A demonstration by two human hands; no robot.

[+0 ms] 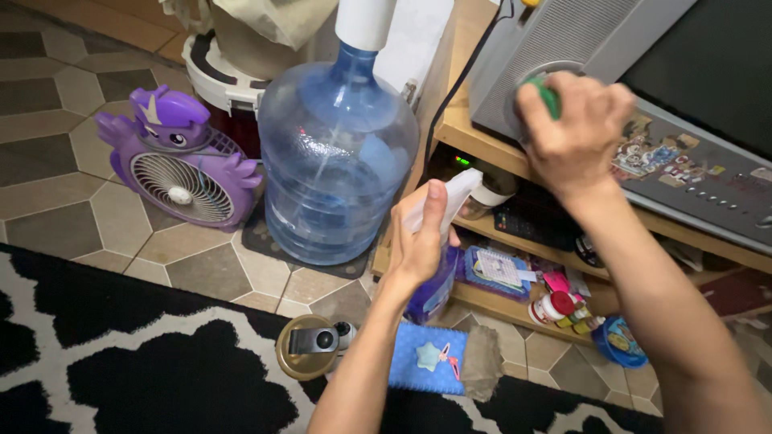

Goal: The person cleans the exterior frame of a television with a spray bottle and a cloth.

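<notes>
Wiping goes best with firm, small circles: the right hand (575,128) is closed over a green cloth (545,95) pressed to the grey speaker (563,44) at one o'clock, while the left hand (420,241) is wrapped around a spray bottle (438,265) near centre, aimed away.

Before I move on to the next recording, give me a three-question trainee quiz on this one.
1. True or false: the left hand holds a spray bottle of purple liquid.
2. What does the right hand press against the grey television? A) green sponge B) remote C) brush
3. Fill in: left of the water jug stands a purple ____.

Key: 1 true; 2 A, the green sponge; 3 fan.
</notes>
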